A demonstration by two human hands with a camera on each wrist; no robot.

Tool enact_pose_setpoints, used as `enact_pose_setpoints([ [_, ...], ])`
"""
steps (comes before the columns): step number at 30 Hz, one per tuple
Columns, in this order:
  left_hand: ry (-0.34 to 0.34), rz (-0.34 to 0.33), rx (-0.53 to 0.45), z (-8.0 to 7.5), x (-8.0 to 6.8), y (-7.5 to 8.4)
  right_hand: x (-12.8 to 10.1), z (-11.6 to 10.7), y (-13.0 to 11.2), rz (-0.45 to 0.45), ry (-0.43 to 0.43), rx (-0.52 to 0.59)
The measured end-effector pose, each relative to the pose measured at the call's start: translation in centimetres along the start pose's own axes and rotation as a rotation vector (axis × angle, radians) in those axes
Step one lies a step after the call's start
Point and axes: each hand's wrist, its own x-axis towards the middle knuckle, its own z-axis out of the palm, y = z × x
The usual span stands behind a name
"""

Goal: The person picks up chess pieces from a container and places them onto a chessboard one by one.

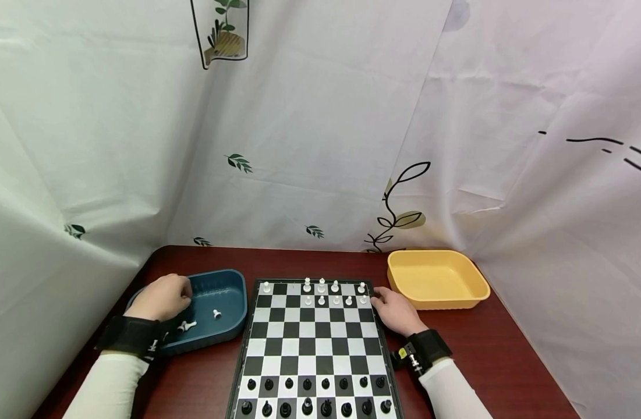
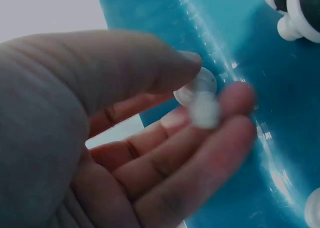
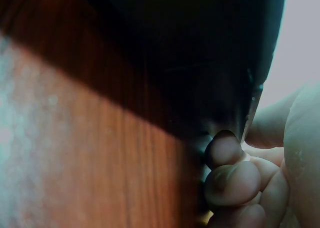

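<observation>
My left hand [image 1: 165,295] is inside the blue tray [image 1: 237,297]. In the left wrist view a small white chess piece [image 2: 205,107], blurred, is pinched between thumb and fingers; its exact kind is unclear. Other white pieces lie in the tray, one a fallen white piece [image 1: 217,314] near the middle. To the right, my right hand [image 1: 396,311] grips the far right edge of the chessboard [image 1: 315,347]. The right wrist view has its curled fingers [image 3: 233,183] against the board's dark side, the thumb at the top edge.
White pieces [image 1: 321,286] stand on the board's two far rows, with gaps at the left. Two rows of black pieces [image 1: 307,406] line the near side. A yellow tray [image 1: 438,279] sits at the back right of the red-brown table [image 1: 488,361]. White patterned cloth [image 1: 310,128] hangs behind.
</observation>
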Motion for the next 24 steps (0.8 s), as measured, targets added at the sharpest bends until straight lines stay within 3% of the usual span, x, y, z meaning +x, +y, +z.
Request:
enact_pose_setpoints([
  [3,0.029,0.028,0.000,0.07,-0.03,0.12,-0.01,-0.01,-0.06,0.003,-0.004,-0.001],
  [10,0.075,0.025,-0.037,0.02,-0.07,0.38,-0.03,0.00,-0.05,0.010,-0.008,0.008],
  [24,0.235,0.206,0.014,-0.08,0.26,0.93,0.03,0.02,0.07,-0.001,0.002,-0.005],
])
